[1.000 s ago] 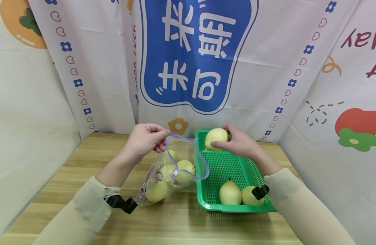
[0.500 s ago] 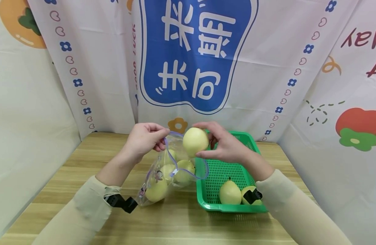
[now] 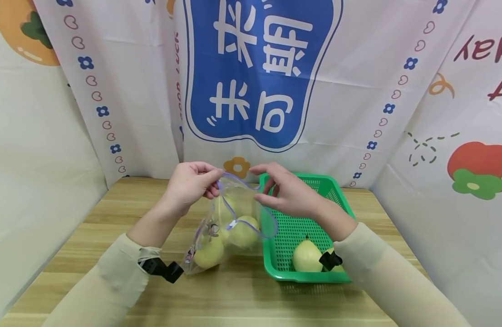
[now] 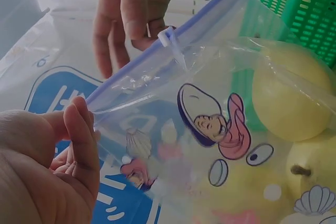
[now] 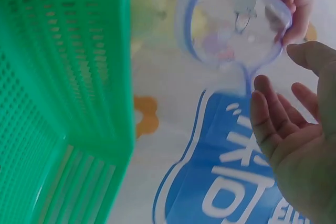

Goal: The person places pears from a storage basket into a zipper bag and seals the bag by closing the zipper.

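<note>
My left hand (image 3: 191, 184) pinches the purple-edged rim of a clear zip bag (image 3: 251, 206) between thumb and fingers, keeping its mouth spread. Several pale yellow pears (image 3: 209, 254) lie inside the bag, partly blurred by the printed plastic; one pear (image 4: 294, 93) shows large in the left wrist view. A white slider (image 4: 170, 40) sits on the zip edge. Over the right side of the bag's mouth, my right hand (image 3: 289, 190) has loosely bent fingers with nothing between them. In the right wrist view that hand (image 5: 299, 124) is beside the purple rim.
A green plastic basket (image 3: 271, 270) stands right of the bag. Near its front are a pear (image 3: 307, 256) and another pear (image 3: 337, 263), largely covered by my right wrist's camera. A printed cloth (image 3: 153, 113) hangs behind the wooden table (image 3: 124, 218).
My right hand carried a pear leftward from the back of the basket to the bag's mouth and let it go. The pear is now inside the bag. My left hand has barely moved.
</note>
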Motion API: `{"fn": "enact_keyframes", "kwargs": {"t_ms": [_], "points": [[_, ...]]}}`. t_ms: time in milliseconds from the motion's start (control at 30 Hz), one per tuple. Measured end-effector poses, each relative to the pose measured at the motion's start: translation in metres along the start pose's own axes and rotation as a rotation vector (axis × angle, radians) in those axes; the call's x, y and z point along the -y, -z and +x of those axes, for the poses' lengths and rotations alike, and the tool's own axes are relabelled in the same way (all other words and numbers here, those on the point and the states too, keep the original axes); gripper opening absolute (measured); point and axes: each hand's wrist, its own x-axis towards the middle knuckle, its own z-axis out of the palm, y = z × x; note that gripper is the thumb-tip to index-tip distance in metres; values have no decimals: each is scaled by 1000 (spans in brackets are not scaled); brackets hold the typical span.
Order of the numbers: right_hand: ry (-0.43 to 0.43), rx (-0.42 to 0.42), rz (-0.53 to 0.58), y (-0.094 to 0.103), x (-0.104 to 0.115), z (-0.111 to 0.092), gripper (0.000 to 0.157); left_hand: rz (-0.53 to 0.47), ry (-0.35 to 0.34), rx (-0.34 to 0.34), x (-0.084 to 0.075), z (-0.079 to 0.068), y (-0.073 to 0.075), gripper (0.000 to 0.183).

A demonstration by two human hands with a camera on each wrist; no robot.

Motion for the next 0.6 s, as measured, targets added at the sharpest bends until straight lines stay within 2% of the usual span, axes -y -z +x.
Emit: {"fn": "enact_keyframes", "kwargs": {"t_ms": [167,333,467,600], "points": [[-111,7,-29,13,-22,-7,56,2,0,-4,0,-1,0,31],[-209,48,-88,20,-49,-15,54,-7,2,3,1,0,0,30],[-269,142,-137,20,-68,-22,51,-13,1,10,2,0,0,30],[-306,283,-186,18,-79,-27,47,-9,-2,12,2,0,-1,30]]}}
